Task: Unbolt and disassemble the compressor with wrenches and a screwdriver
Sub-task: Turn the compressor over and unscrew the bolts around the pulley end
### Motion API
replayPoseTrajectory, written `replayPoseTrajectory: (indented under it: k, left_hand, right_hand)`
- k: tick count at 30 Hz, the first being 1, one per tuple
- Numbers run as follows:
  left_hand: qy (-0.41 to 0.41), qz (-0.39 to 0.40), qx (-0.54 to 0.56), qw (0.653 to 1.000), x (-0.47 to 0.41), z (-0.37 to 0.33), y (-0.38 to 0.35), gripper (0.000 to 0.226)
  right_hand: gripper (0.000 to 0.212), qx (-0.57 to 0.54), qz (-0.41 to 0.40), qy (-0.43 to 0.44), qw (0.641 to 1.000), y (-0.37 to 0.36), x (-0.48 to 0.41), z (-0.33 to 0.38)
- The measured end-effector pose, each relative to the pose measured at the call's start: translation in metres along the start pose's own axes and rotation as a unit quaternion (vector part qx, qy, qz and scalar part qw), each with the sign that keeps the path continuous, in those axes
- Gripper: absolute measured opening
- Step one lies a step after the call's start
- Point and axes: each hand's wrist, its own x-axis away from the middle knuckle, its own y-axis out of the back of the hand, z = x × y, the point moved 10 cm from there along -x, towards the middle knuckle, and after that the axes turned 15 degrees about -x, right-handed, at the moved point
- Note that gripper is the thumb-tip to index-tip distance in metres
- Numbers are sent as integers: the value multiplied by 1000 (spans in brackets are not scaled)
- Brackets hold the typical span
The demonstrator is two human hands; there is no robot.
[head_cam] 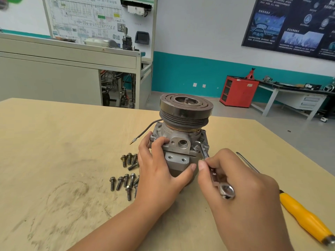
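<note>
The compressor (183, 131) stands upright on the wooden table (54, 151), its dark grooved pulley on top and a black wire trailing off to the left. My left hand (159, 171) grips the metal body from the left front, thumb across its lower block. My right hand (239, 189) holds a silver combination wrench (213, 171); its far end sits on a bolt (196, 147) at the body's right flange, and its ring end sticks out near my palm.
Several removed flange bolts (125, 176) lie in two loose groups left of the compressor. A yellow-handled screwdriver (301, 214) lies at the right, shaft pointing away from me. A cabinet, a red tool cart and a workbench stand beyond the table's far edge.
</note>
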Motion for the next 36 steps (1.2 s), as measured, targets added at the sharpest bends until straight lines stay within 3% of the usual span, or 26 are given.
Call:
replayPoseTrajectory:
  k: [6, 9, 13, 16, 18, 22, 25, 28, 34, 36]
  left_hand:
    - [-1, -2, 8, 1000, 0, -1, 1, 56]
    - [-15, -12, 3, 1000, 0, -2, 1, 64]
    - [-23, -17, -1, 1000, 0, -2, 1, 66]
    - [-22, -15, -4, 1000, -1, -1, 1, 63]
    - [-24, -17, -2, 1000, 0, -2, 0, 63]
    - [-26, -18, -7, 999, 0, -3, 1, 64]
    - [-22, -14, -7, 1000, -1, -3, 1, 62]
    - [-20, -14, -5, 1000, -1, -2, 0, 62]
    - [-24, -22, -5, 999, 0, -2, 0, 62]
    - [-25, -23, -6, 999, 0, -2, 0, 62]
  right_hand:
    - [14, 21, 37, -33, 999, -9, 0, -2]
    - [11, -110, 51, -151, 981, -2, 1, -28]
    - [10, -316, 32, -284, 905, 7, 0, -78]
    - [18, -367, 57, -339, 864, 5, -4, -112]
    - [5, -430, 89, -388, 810, -6, -4, -131]
    - [10, -519, 118, -468, 705, -31, -5, -161]
    - [12, -547, 112, -510, 655, -51, -7, -178]
    - [7, -535, 106, -522, 655, -69, -12, -190]
    - [19, -490, 123, -495, 707, -105, -25, -197]
    - [25, -468, 117, -466, 742, -111, -34, -193]
